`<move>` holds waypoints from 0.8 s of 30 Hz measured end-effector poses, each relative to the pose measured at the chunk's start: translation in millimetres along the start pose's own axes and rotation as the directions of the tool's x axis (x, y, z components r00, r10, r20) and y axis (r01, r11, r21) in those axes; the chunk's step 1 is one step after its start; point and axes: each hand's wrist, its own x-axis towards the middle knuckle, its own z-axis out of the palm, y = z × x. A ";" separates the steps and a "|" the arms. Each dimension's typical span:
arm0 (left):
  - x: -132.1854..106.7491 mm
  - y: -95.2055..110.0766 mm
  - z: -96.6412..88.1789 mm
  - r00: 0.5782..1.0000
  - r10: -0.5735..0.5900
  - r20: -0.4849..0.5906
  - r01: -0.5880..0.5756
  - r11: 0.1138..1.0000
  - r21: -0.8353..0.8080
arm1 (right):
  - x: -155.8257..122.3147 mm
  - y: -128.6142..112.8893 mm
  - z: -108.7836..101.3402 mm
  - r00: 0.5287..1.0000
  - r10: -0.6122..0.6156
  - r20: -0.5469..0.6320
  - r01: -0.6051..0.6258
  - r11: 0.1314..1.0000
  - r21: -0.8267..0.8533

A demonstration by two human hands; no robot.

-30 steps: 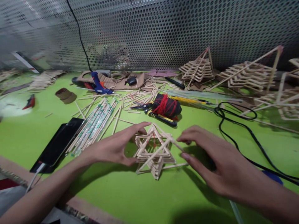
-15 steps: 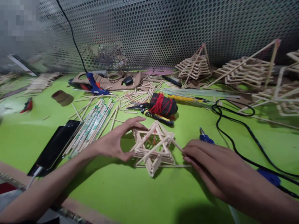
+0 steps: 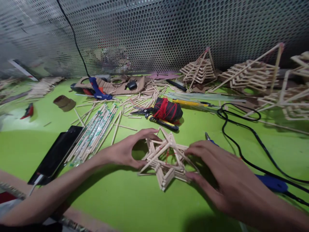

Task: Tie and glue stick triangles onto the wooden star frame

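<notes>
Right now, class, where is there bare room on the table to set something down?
Bare: near tabletop between left forearm and right forearm, in front of the stick star; also between the smartphone and brown ring. Crowded: behind the star, with snips, red-wrapped bundle and loose sticks.

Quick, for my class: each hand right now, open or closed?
Left hand: open, curved around the left side of the wooden-stick star.
Right hand: open, spread at its right side.

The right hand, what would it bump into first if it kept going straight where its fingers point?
The right hand would meet the stick star first, on its right side. The fingertips look right beside it, maybe already touching; depth is hard to tell.
</notes>
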 end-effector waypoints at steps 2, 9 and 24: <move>-0.5 0.4 0.3 0.999 -0.036 -0.002 0.036 0.998 0.048 | -3.8 0.5 6.4 0.999 0.047 0.002 -0.046 0.997 -0.063; -3.7 -3.5 -4.0 0.998 0.045 -0.048 -0.042 0.998 0.054 | -7.9 0.6 16.2 0.995 0.092 0.039 -0.089 0.993 -0.078; -10.6 18.9 -20.2 0.930 0.329 -0.161 -0.318 0.944 0.093 | 3.9 -14.6 -16.1 0.991 0.106 -0.084 -0.113 0.990 -0.080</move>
